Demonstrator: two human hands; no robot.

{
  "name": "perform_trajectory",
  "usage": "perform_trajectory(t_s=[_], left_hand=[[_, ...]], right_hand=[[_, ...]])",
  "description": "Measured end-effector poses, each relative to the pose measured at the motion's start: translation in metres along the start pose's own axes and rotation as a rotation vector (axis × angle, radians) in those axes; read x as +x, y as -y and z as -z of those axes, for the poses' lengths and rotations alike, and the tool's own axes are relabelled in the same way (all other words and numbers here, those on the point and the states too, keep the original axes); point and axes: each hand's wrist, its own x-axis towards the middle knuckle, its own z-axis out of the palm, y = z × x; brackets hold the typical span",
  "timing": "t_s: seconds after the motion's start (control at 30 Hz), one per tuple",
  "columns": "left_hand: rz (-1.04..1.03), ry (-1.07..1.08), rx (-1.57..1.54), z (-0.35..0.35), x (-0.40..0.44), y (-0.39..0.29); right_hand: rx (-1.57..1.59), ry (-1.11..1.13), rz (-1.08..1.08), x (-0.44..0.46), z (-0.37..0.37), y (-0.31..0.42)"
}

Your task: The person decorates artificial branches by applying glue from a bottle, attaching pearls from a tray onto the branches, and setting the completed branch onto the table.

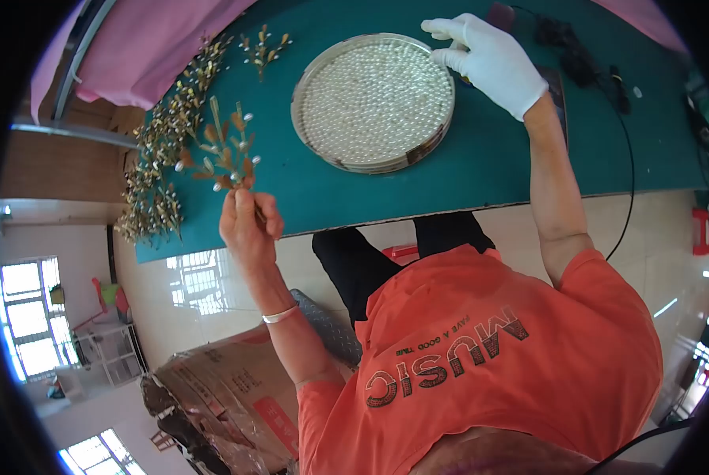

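In my left hand (247,226), bare with a bracelet at the wrist, the fingers are closed around the lower end of a decorative sprig (229,154). The sprig has brown-gold leaves and small white pearl-like beads at its tips. My right hand (489,63) wears a white glove and is held above the right rim of a round tray (373,168). Its thumb and forefinger are apart, with nothing visible between them; the other fingers are partly hidden. Many white pearl-like beads (374,99) fill the tray.
More sprigs (160,150) lie heaped along the left of the green table (323,198), with a single sprig (263,51) behind. A dark cable (632,158) crosses the right side. A flat dark object (559,99) lies under my right wrist. A cardboard box (228,396) stands below left.
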Motion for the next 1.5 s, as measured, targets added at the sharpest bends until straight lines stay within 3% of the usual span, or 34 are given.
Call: perform_trajectory(t_s=[0.17,0.23,0.37,0.43,0.47,0.53,0.67,0.8,0.9,0.97,1.07,1.27,1.33,1.5], left_hand=[[-0.012,0.062,-0.028,0.002,0.011,0.009],[-0.014,0.079,-0.014,-0.007,0.015,0.011],[0.009,0.092,-0.01,-0.024,0.02,0.008],[0.03,0.12,-0.044,-0.026,0.029,0.012],[0.021,0.129,-0.054,-0.029,0.032,0.012],[0.017,0.158,-0.067,-0.034,0.04,0.012],[0.016,0.192,-0.045,-0.048,0.053,0.013],[-0.004,0.141,0.056,-0.065,0.057,0.015],[-0.031,0.131,0.133,-0.078,0.06,0.015],[-0.046,0.15,0.165,-0.088,0.06,0.019],[-0.065,0.179,0.196,-0.107,0.062,0.022],[-0.067,0.193,0.248,-0.125,0.064,0.03],[-0.219,0.143,0.414,-0.128,0.063,0.034],[-0.367,0.105,0.517,-0.13,0.061,0.039]], right_hand=[[-0.2,0.265,0.168,-0.004,-0.033,0.021],[-0.212,0.556,0.116,0.013,-0.056,0.032],[-0.261,0.668,0.193,0.024,-0.105,0.013],[-0.152,0.558,0.129,0.02,-0.119,0.012],[0.0,0.589,-0.098,0.021,-0.12,0.016],[0.076,0.552,-0.117,0.018,-0.117,0.017],[-0.221,0.529,0.077,0.018,-0.116,0.004],[-0.094,0.459,-0.003,0.02,-0.103,0.001],[0.792,0.332,-0.262,0.022,-0.081,-0.001],[0.993,0.286,-0.376,0.023,-0.072,0.003],[1.228,0.182,-0.336,0.019,-0.079,0.004],[1.25,0.1,-0.295,0.017,-0.058,0.03],[1.239,0.064,-0.297,0.017,-0.057,0.032],[1.305,0.088,-0.361,0.016,-0.061,0.027]])
